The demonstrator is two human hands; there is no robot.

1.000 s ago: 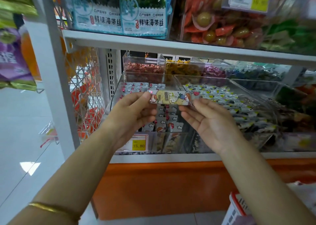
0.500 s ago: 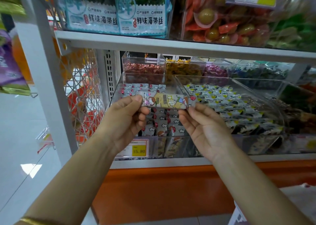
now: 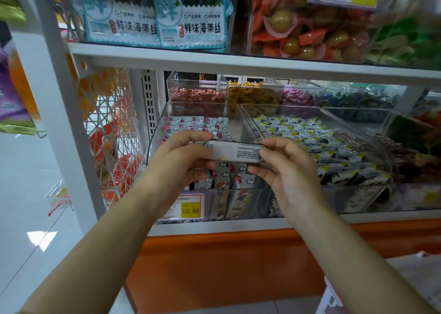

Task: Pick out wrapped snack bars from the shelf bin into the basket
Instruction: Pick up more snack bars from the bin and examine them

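A wrapped snack bar (image 3: pixel 235 151) is held level in front of the shelf, its grey printed back side facing me. My left hand (image 3: pixel 181 157) pinches its left end and my right hand (image 3: pixel 285 168) pinches its right end. Right behind the bar is the clear shelf bin (image 3: pixel 160 132), filled with several more wrapped bars with cartoon and cloud prints. The basket (image 3: pixel 330 294) shows only as a red-and-white corner at the bottom right.
A second clear bin (image 3: pixel 372 141) of yellow-marked wrapped snacks sits to the right. Smaller bins of sweets stand behind. A yellow price tag (image 3: pixel 190 209) reads 15.80. The upper shelf (image 3: pixel 238 61) carries seaweed packs. An orange base panel runs below; a white lattice rack hangs left.
Both hands have turned the bar over, so its colourful front is replaced by the grey printed back. The bar stays at about the same height in front of the bin.
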